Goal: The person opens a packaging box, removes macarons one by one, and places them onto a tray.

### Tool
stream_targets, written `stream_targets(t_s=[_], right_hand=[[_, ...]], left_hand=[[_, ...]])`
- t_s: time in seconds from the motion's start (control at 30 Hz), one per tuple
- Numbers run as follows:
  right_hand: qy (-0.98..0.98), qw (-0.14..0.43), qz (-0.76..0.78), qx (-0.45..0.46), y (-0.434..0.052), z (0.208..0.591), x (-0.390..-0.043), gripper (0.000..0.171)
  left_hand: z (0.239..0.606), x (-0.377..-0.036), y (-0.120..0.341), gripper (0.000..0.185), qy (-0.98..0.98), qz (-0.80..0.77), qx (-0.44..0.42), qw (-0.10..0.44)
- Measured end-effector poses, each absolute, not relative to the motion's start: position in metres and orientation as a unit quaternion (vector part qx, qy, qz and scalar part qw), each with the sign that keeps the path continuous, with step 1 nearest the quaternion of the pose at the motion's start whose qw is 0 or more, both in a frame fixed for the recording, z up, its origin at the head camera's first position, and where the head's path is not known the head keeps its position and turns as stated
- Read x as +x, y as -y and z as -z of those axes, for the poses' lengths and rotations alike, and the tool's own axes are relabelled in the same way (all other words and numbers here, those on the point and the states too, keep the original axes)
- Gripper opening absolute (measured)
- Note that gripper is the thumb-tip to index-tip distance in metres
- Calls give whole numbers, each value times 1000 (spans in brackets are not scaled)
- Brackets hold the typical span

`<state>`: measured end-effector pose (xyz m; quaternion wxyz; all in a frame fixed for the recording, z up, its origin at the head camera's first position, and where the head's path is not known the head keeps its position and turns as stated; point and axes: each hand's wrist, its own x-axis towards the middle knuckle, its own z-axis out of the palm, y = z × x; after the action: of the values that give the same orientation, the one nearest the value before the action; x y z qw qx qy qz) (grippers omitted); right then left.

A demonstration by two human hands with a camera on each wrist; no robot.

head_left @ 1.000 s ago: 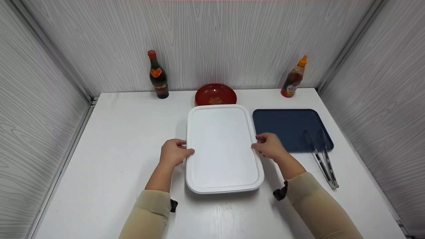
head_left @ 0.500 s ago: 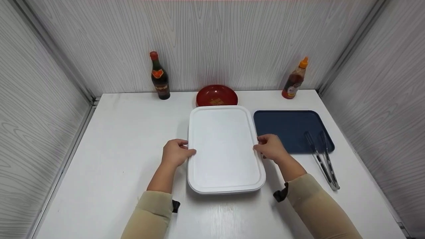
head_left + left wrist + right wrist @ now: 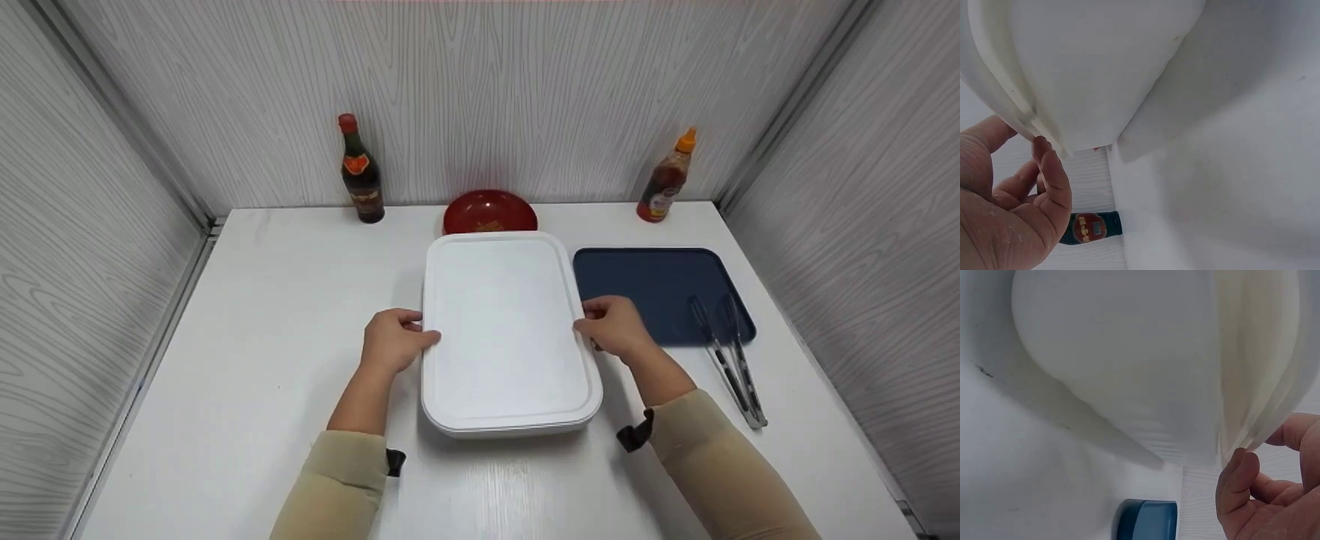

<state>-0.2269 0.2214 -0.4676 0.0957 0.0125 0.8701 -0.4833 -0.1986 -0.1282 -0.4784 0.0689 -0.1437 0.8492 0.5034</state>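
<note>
A white rectangular lid (image 3: 502, 330) covers a white plastic box (image 3: 517, 433) in the middle of the table. My left hand (image 3: 394, 341) pinches the lid's left edge, thumb on top and fingers beneath. On the opposite edge, my right hand (image 3: 613, 328) pinches the lid the same way. In the right wrist view the underside of the lid (image 3: 1275, 337) shows beside the box wall (image 3: 1117, 365). The left wrist view has the lid's rim held between thumb and fingertips, next to the box's side (image 3: 1095, 67). The inside of the box is hidden.
A red bowl (image 3: 487, 210) lies just behind the box, partly covered by the lid. To the right is a dark blue tray (image 3: 637, 292) with tongs (image 3: 731, 367) across its corner. A dark bottle (image 3: 362, 180) and a sauce bottle (image 3: 664, 184) stand along the back wall.
Both hands have risen slightly with the lid, and more of the box's front shows under the lid's near edge. The lid now overlaps more of the red bowl.
</note>
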Motion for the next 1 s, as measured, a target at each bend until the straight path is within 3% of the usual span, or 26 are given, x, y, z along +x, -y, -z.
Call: stream_targets(t_s=[0.53, 1.0], right_hand=[[-855, 76, 512, 19, -179, 458, -224, 46], [-783, 119, 609, -33, -135, 459, -217, 45]], left_hand=[[460, -194, 167, 52, -871, -466, -147, 51], [444, -182, 219, 53, -888, -432, -146, 51]])
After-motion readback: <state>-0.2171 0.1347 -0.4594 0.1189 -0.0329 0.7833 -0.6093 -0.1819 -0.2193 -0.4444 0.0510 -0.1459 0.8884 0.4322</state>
